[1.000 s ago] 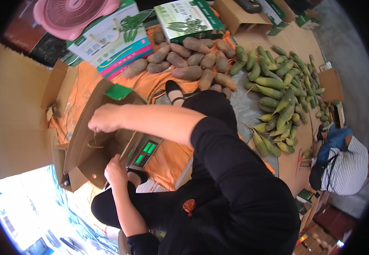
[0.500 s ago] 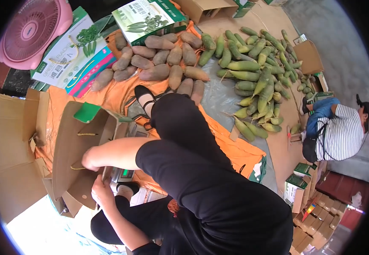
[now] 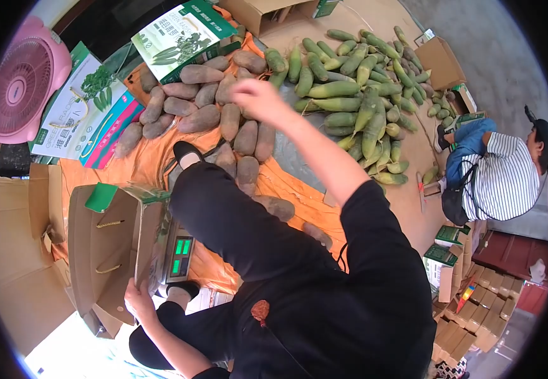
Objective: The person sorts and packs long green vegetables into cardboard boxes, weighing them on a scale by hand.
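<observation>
My left hand (image 3: 140,302) is closed on the lower edge of an open cardboard gift box (image 3: 113,246) with rope handles and a green flap. The box rests at a scale (image 3: 179,256) whose green digits are lit. Reaching out over a pile of oblong, brownish-purple root vegetables (image 3: 199,119) is my right hand (image 3: 258,100). Its fingers bend down among the roots and are partly hidden and blurred, so I cannot tell whether they hold one. More of these roots lie beside my leg on an orange cloth (image 3: 217,268).
Green radishes (image 3: 343,104) are heaped beyond the roots. Printed radish cartons (image 3: 176,41) and a pink fan (image 3: 24,82) stand at the upper left. Another person (image 3: 501,170) in a striped shirt crouches at the right, near stacked brown boxes (image 3: 476,316).
My right hand has left the gift box and swung up and right over the brownish roots. The scale's display is now uncovered. My left hand stays at the box edge.
</observation>
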Tool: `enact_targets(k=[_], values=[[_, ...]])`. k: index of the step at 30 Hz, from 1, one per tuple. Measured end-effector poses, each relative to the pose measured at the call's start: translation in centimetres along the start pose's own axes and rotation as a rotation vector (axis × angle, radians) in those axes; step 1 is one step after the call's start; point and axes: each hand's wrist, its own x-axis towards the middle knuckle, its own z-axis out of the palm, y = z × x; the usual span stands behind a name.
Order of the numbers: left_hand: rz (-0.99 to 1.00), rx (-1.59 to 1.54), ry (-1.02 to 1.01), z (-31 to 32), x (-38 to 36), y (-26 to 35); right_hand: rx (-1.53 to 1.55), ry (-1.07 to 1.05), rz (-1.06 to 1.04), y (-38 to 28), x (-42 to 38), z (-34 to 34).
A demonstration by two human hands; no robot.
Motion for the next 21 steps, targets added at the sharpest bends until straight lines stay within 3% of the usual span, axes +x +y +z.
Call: enact_targets(k=[3, 4, 6, 9, 12, 15, 18, 21], values=[[-0.007, -0.039, -0.019, 0.1, 0.0, 0.0, -0.36, 0.207, 0.212, 13.6, -5.7, -8.9], [0.029, -0.049, 0.016, 0.4, 0.0, -0.4, -0.572, 0.271, 0.45, 14.8, -8.0, -11.4], [0.009, -0.029, 0.004, 0.5, 0.2, -0.4, -0.67, 0.483, 0.689, 19.7, -12.5, -16.3], [-0.006, -0.012, 0.002, 0.9, 0.4, -1.4, -0.836, 0.542, 0.871, 21.6, -17.3, -21.0], [-0.033, -0.042, -0.001, 0.8, 0.3, -0.9, -0.688, 0.539, 0.995, 23.4, -19.9, -23.1], [-0.068, -0.048, -0.004, 1.3, 0.3, -1.6, -0.422, 0.412, 0.937, 27.3, -21.1, -24.8], [-0.051, -0.021, 0.008, 1.0, 0.2, -0.9, -0.376, 0.348, 0.939, 31.0, -21.5, -25.3], [-0.063, 0.021, 0.016, 0.9, 0.2, -0.6, -0.334, 0.343, 1.001, 29.9, -21.2, -25.2]])
